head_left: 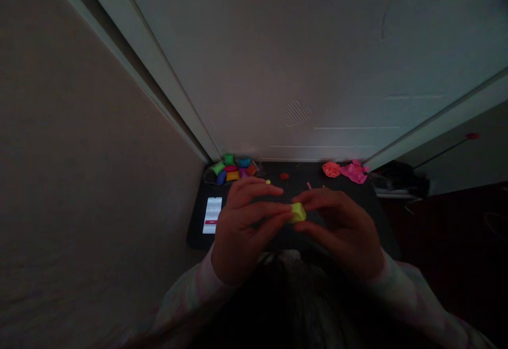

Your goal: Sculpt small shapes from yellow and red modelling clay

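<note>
A small lump of yellow modelling clay (299, 212) is held up over the dark table, between both hands. My left hand (248, 224) pinches its left side with thumb and index finger, the other fingers stretched out above. On the other side, my right hand (343, 227) has its thumb below the lump and its fingers above, closed around it. A tiny yellow piece (268, 182) lies on the table just beyond my left fingers. Farther back is a small reddish-brown lump (284, 176).
Colourful soft packets (232, 176) are heaped at the table's back left. A lit phone (212, 215) lies on the dark table (194, 235) near its left edge. Crumpled orange paper (331, 169) and pink paper (355, 171) sit at the back right. A white panel (293, 63) rises behind.
</note>
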`<action>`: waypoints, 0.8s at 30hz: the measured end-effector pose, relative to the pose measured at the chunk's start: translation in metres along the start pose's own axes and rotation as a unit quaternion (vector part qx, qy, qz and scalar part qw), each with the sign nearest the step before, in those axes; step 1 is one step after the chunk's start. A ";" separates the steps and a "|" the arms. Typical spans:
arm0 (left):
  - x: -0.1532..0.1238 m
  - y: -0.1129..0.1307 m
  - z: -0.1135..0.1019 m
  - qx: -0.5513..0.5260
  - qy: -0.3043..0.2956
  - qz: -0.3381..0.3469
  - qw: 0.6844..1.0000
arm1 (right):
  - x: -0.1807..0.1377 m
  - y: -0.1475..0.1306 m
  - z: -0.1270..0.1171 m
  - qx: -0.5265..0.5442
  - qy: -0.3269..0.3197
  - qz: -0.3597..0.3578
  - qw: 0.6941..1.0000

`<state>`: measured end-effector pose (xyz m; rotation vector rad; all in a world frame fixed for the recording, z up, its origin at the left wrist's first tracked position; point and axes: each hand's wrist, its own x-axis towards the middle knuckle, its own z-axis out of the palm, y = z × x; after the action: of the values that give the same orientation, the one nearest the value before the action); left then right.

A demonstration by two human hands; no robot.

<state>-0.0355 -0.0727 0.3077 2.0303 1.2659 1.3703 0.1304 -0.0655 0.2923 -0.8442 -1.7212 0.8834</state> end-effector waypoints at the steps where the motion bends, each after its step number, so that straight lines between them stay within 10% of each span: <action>1: 0.000 0.000 0.000 -0.004 0.003 -0.002 1.000 | 0.000 0.000 0.000 0.000 -0.003 -0.001 1.000; 10: -0.003 -0.008 0.012 -0.220 0.029 -0.158 0.962 | 0.001 -0.002 0.002 0.070 0.023 0.037 0.997; 24: -0.011 -0.009 0.019 -0.277 0.037 -0.153 0.948 | 0.001 -0.007 0.005 0.019 0.059 0.050 0.997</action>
<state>-0.0244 -0.0739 0.2867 1.3554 1.0188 1.4515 0.1245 -0.0685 0.2977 -0.9449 -1.5663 0.9115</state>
